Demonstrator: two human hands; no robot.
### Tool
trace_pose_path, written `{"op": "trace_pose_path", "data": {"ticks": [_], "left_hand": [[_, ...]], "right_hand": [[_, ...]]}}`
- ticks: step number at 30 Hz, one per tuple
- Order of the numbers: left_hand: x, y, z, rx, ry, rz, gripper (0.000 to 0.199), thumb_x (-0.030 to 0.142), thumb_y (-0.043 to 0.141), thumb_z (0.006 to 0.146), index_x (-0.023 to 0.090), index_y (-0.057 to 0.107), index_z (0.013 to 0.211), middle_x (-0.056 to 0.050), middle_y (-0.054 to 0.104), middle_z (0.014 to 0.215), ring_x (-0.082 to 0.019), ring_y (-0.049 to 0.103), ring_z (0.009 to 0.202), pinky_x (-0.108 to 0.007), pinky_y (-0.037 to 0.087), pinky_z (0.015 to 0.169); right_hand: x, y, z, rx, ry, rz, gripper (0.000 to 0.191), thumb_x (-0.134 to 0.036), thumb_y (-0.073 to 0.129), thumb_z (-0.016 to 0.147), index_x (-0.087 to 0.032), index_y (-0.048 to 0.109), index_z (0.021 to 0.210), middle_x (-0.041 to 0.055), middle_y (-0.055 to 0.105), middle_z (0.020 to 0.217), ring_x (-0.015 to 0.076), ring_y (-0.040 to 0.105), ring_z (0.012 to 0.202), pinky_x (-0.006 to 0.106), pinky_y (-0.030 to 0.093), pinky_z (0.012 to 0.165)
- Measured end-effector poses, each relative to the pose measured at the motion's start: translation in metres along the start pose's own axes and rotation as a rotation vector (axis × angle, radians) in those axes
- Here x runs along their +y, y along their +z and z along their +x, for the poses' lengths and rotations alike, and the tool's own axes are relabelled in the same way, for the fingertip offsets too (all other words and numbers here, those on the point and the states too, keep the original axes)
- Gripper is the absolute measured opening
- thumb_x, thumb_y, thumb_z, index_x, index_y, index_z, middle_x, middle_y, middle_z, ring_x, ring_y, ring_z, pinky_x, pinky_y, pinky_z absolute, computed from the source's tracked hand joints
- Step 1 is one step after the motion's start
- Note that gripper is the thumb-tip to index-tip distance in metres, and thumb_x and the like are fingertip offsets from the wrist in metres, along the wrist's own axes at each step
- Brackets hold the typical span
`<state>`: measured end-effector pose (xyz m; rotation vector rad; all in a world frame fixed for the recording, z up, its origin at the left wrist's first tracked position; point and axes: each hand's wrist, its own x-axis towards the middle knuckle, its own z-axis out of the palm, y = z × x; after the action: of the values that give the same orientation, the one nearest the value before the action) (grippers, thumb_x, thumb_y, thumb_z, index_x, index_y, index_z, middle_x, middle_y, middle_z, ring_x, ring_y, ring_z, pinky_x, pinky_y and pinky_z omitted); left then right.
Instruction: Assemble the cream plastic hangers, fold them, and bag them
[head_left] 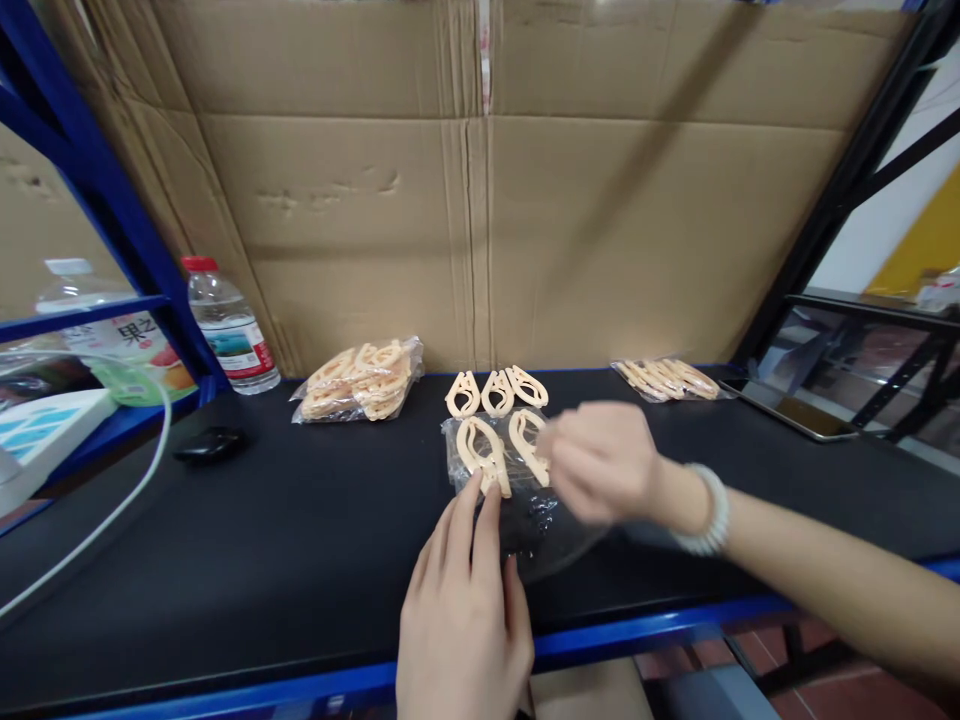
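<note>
Two cream folding clothes hangers lie on a clear plastic bag (pixel 536 520) in the middle of the black tabletop. My left hand (pixel 465 610) reaches in from the front edge with fingers stretched out, its fingertips at the lower end of the left folding hanger (pixel 480 445). Beside the right folding hanger (pixel 525 445), my right hand (pixel 604 462) is curled closed and blurred by motion. A white beaded bracelet circles that wrist. Whatever the curled fingers hold, if anything, is hidden. Just behind, three more folding hangers (pixel 497 393) lie in a row.
Bagged hangers (pixel 360 380) are piled at back left, and another bagged set (pixel 667 379) lies at back right near a phone-like dark slab (pixel 791 408). A red-capped water bottle (pixel 231 330), a black mouse (pixel 211 445) and a white cable (pixel 112 520) are at left. Cardboard (pixel 360 220) walls the back.
</note>
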<state>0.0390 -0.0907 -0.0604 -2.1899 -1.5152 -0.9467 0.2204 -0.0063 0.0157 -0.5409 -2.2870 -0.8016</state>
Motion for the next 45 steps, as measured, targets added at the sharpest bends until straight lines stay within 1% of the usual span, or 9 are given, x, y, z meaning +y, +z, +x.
{"op": "trace_pose_path", "data": {"ticks": [4, 11, 15, 20, 26, 30, 38, 42, 45], "left_hand": [[0.0, -0.001, 0.001, -0.004, -0.008, 0.01, 0.052, 0.016, 0.041, 0.089, 0.015, 0.037, 0.14, -0.013, 0.047, 0.142, -0.028, 0.053, 0.122, -0.043, 0.055, 0.09], [-0.003, -0.002, -0.001, -0.021, -0.011, 0.018, 0.05, 0.018, 0.042, 0.089, 0.017, 0.04, 0.139, -0.013, 0.046, 0.143, -0.028, 0.054, 0.121, -0.042, 0.055, 0.089], [-0.005, -0.003, -0.002, -0.033, 0.0, 0.023, 0.05, 0.017, 0.042, 0.089, 0.019, 0.041, 0.138, -0.011, 0.045, 0.144, -0.027, 0.053, 0.122, -0.041, 0.055, 0.089], [-0.005, -0.003, 0.0, -0.032, 0.007, 0.024, 0.048, 0.016, 0.042, 0.089, 0.018, 0.042, 0.137, -0.011, 0.046, 0.143, -0.027, 0.053, 0.122, -0.042, 0.056, 0.089], [-0.005, -0.002, 0.0, -0.04, 0.036, 0.028, 0.049, 0.017, 0.041, 0.089, 0.017, 0.041, 0.138, -0.012, 0.045, 0.144, -0.028, 0.046, 0.129, -0.043, 0.054, 0.092], [-0.004, -0.002, 0.001, -0.056, 0.064, 0.039, 0.051, 0.016, 0.041, 0.089, 0.015, 0.04, 0.139, -0.011, 0.044, 0.145, -0.027, 0.042, 0.132, -0.044, 0.053, 0.095], [-0.001, -0.004, 0.002, -0.056, 0.072, 0.019, 0.054, 0.013, 0.038, 0.089, 0.016, 0.036, 0.143, -0.008, 0.046, 0.145, -0.025, 0.041, 0.132, -0.04, 0.054, 0.094], [-0.001, -0.003, 0.001, -0.087, 0.076, 0.002, 0.061, 0.008, 0.038, 0.084, 0.015, 0.033, 0.145, -0.009, 0.043, 0.147, -0.026, 0.038, 0.134, -0.042, 0.052, 0.098], [-0.002, -0.002, 0.001, -0.096, 0.078, -0.014, 0.064, 0.006, 0.038, 0.082, 0.014, 0.031, 0.145, -0.011, 0.042, 0.147, -0.027, 0.035, 0.136, -0.044, 0.049, 0.101]], "right_hand": [[0.081, 0.045, 0.008, -0.508, 0.163, -0.026, 0.025, -0.014, 0.043, 0.09, -0.015, 0.068, 0.089, 0.0096, 0.069, 0.094, 0.0182, 0.058, 0.079, 0.028, 0.041, 0.062], [0.137, 0.115, 0.006, -0.736, 0.148, 0.038, 0.043, -0.01, 0.049, 0.09, -0.023, 0.057, 0.129, 0.0127, 0.05, 0.137, 0.0246, 0.052, 0.112, 0.035, 0.044, 0.087], [0.148, 0.115, 0.0, -0.81, 0.218, 0.059, 0.036, -0.014, 0.055, 0.086, -0.018, 0.063, 0.12, 0.016, 0.051, 0.132, 0.0275, 0.052, 0.112, 0.035, 0.044, 0.086], [0.156, 0.077, -0.024, -0.947, 0.356, 0.12, 0.032, -0.009, 0.064, 0.069, -0.014, 0.071, 0.099, 0.0104, 0.07, 0.094, 0.0214, 0.063, 0.081, 0.029, 0.046, 0.072], [0.13, 0.012, -0.07, -0.86, 0.41, 0.199, 0.029, -0.013, 0.052, 0.081, -0.015, 0.069, 0.104, 0.0083, 0.07, 0.101, 0.0191, 0.064, 0.088, 0.029, 0.047, 0.078], [0.111, -0.022, -0.09, -0.527, 0.385, 0.219, 0.028, -0.025, 0.041, 0.096, -0.016, 0.068, 0.099, 0.0101, 0.069, 0.1, 0.021, 0.064, 0.093, 0.035, 0.048, 0.084], [0.024, -0.097, -0.042, 0.021, 0.395, -0.121, 0.005, -0.024, 0.058, 0.091, -0.021, 0.062, 0.089, 0.0018, 0.068, 0.079, 0.0147, 0.064, 0.066, 0.026, 0.049, 0.061], [-0.032, -0.117, -0.018, -0.088, 0.212, 0.039, 0.023, -0.021, 0.042, 0.097, -0.021, 0.064, 0.088, 0.0026, 0.07, 0.075, 0.0158, 0.064, 0.064, 0.028, 0.05, 0.061], [-0.061, -0.11, -0.012, -0.083, 0.055, 0.056, 0.037, -0.011, 0.036, 0.093, -0.022, 0.067, 0.076, 0.0032, 0.067, 0.065, 0.017, 0.059, 0.055, 0.031, 0.049, 0.053]]}}
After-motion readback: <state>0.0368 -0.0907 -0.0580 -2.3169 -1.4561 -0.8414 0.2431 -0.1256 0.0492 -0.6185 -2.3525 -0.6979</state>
